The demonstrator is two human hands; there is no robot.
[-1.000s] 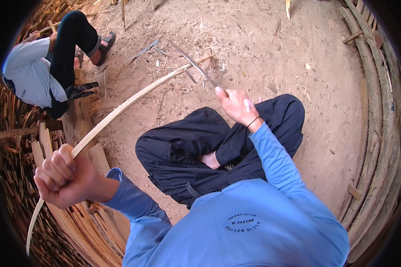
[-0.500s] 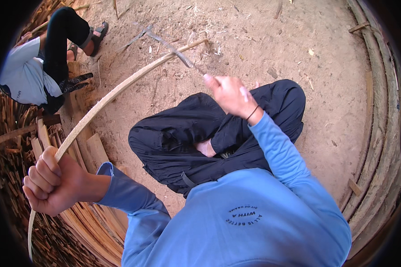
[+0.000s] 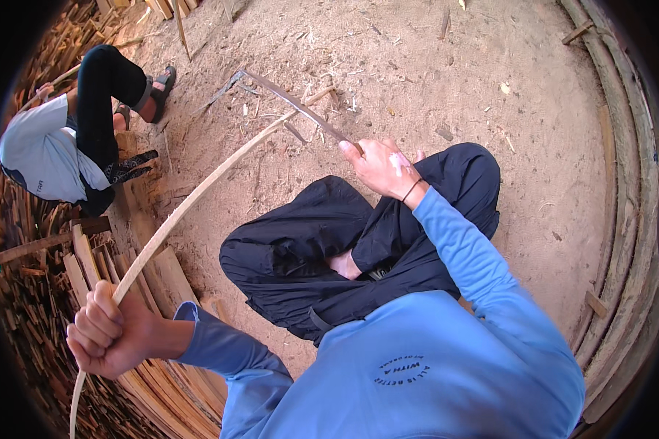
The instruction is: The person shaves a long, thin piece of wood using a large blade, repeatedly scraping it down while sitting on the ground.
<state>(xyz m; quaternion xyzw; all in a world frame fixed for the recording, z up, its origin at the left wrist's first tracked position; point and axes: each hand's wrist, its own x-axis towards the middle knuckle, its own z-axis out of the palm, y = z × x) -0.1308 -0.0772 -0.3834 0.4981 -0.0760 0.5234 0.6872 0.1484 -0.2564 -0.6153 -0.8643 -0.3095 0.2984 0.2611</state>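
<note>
Left hand, 8 o'clock: fingers clamped on stick. Right hand, 1 o'clock: clamped on knife, blurred 0.5 s ago, now clear; stroke apparently slowed.

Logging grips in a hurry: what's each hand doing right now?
Left hand: closed around the pale wooden strip.
Right hand: closed, holding the long-bladed knife.

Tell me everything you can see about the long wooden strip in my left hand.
The long wooden strip is narrow, pale and bare-looking, and appears bowed. It slants up to the right, with dirt ground behind much of it. The left hand is closed around it toward its lower end, and a short length continues below the grip. Near its far tip, a metal-looking blade in the right hand crosses it; whether they touch is unclear.
</note>
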